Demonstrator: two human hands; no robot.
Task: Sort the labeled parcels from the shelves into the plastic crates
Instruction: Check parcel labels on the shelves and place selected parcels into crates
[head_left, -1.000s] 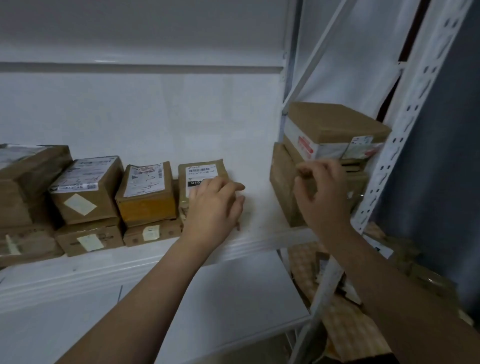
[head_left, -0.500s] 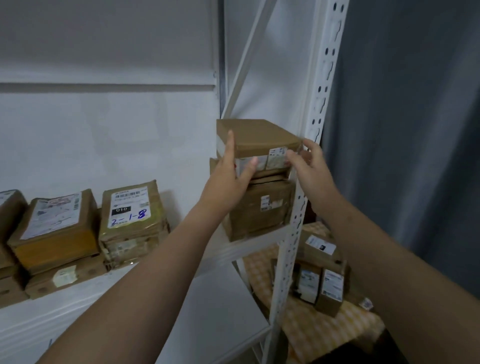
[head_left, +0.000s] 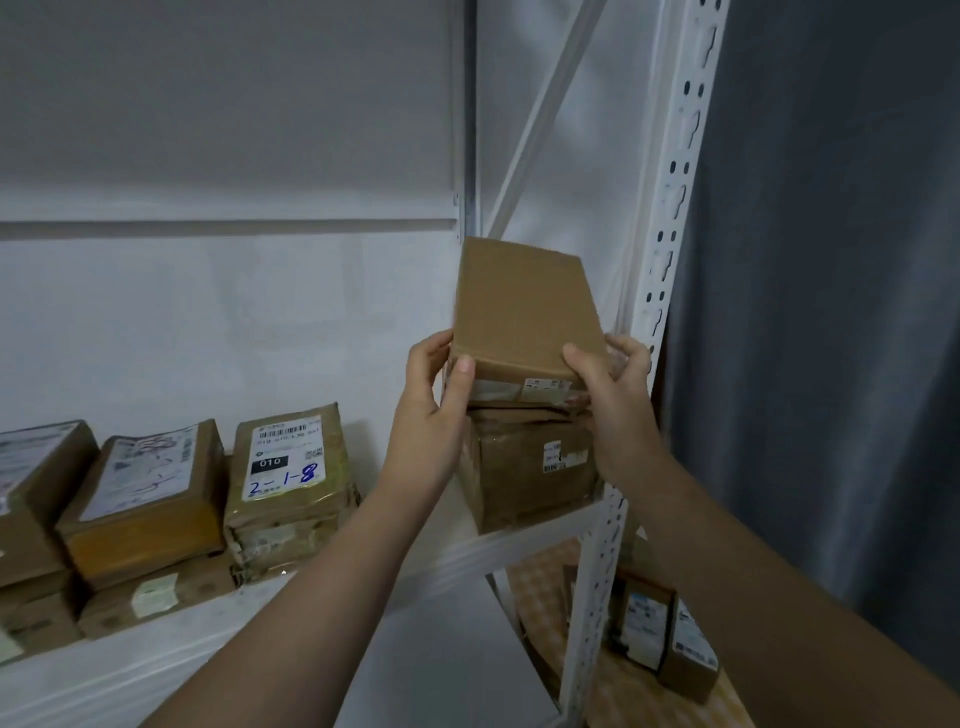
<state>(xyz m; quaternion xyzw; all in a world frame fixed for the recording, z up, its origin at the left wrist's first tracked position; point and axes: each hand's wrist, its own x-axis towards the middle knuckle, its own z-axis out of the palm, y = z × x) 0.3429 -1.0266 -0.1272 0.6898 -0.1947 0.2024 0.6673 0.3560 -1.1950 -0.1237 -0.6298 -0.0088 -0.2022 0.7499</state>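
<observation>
Both hands grip the top parcel (head_left: 524, 312) - left hand (head_left: 431, 410) and right hand (head_left: 613, 400) curl round its near corners, thumbs on top - at the right end of the shelf (head_left: 493, 545), over a lower parcel (head_left: 524, 467). It is best lifted clear of the post (head_left: 670, 249) before it is drawn out. Half a second ago it lay flat; now its top tips toward us.

free: shelf (head_left: 441, 566) gap between labelled parcel (head_left: 285, 467) and lower box (head_left: 519, 467) | right: post (head_left: 670, 208) blocks
</observation>
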